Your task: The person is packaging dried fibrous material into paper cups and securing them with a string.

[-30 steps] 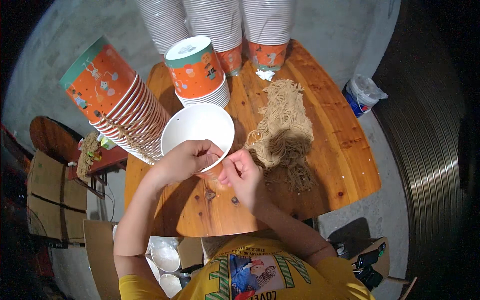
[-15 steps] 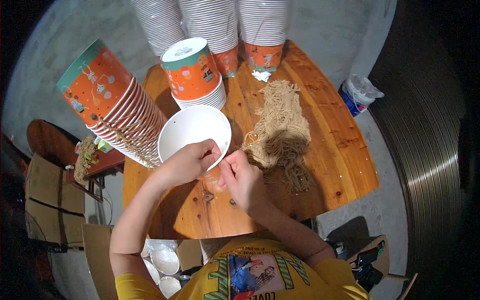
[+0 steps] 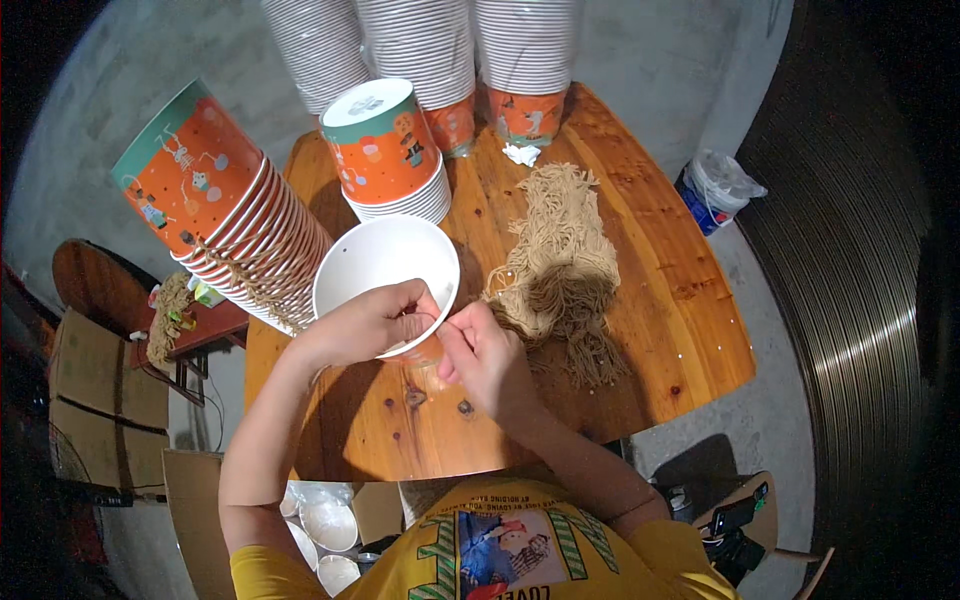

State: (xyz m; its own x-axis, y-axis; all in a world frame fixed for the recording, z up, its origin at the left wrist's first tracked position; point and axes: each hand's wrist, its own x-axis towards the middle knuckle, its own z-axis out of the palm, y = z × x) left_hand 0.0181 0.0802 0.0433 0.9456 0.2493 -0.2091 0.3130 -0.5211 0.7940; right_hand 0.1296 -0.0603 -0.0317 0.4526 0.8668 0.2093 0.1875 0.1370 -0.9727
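A white-lined paper bucket (image 3: 375,262) stands tilted toward me near the middle of the wooden table, a small dark hole showing near its rim at the left. My left hand (image 3: 375,322) reaches over the near side and pinches the right part of the rim, fingertips inside. Just outside that rim, my right hand (image 3: 480,350) is closed in a pinch, its fingertips almost meeting the left ones. Whatever lies between the right fingertips is too small to make out. Beside the right hand lies a thick bundle of tan cords (image 3: 565,265), with a darker twisted part nearest me.
A leaning stack of orange paper buckets (image 3: 225,190), with cords draped over it, is at the left. An upside-down bucket stack (image 3: 385,150) stands behind the bowl-like opening. Tall wrapped stacks (image 3: 525,60) line the back, near a crumpled white tissue (image 3: 521,154).
Both hands keep their places at the rim, with only small finger movements. The view has shifted slightly; the cords and stacks lie as before.
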